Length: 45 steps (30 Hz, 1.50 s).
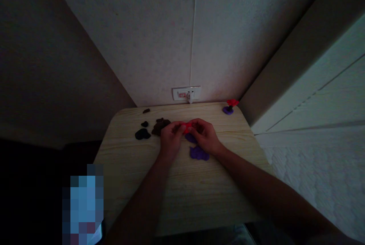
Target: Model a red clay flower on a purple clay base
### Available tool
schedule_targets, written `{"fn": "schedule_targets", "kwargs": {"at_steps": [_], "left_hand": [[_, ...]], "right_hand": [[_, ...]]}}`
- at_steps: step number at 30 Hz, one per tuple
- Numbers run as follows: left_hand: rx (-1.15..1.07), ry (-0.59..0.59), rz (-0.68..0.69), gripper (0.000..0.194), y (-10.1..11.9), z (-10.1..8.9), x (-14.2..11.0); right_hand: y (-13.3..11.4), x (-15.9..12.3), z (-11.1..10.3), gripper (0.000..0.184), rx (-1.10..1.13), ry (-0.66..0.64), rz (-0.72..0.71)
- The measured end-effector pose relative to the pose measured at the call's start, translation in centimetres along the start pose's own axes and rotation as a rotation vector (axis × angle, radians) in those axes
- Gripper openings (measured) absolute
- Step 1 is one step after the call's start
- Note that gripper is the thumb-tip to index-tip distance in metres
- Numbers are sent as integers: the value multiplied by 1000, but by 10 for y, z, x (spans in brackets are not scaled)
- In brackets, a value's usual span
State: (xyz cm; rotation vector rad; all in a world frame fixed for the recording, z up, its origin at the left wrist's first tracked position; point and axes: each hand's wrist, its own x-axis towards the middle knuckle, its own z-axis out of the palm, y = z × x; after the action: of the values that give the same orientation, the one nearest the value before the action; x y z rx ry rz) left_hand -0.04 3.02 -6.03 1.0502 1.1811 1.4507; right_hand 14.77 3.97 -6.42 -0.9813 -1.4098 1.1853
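Observation:
A small piece of red modelling clay [187, 128] is pinched between the fingertips of both hands above the wooden table. My left hand [171, 135] grips it from the left, thumb and fingers closed. From the right, my right hand [205, 134] holds its other side, also closed. Under my right hand lies a purple clay piece [190, 137], partly hidden, with a larger flattened purple clay piece [199, 153] nearer to me. Brown clay [160, 126] sits just beyond my left hand, which covers part of it.
Black clay pieces [142, 134] and a small brown bit [146, 110] lie at the table's left. A red clay flower [232, 102] stands on a purple base [227, 110] at the back right corner. Behind the table [128, 180], a plug sits in a wall socket [176, 94].

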Motion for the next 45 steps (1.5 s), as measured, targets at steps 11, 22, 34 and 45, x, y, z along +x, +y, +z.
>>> {"fn": "schedule_targets", "kwargs": {"at_steps": [11,22,34,45], "left_hand": [[-81,62,64,26,-2,8,1],[-206,5,-4,30,-3,6,4],[-232,-9,-17,33,-4,4,4],[-216,-61,5,31,0,4,2]], "right_hand": [[-5,2,1,49,40,14,-81],[0,4,-1,50,-30,8,-48],[5,4,-3,38,-62,9,-112],[3,3,-2,38,-85,-13,-111]]}}
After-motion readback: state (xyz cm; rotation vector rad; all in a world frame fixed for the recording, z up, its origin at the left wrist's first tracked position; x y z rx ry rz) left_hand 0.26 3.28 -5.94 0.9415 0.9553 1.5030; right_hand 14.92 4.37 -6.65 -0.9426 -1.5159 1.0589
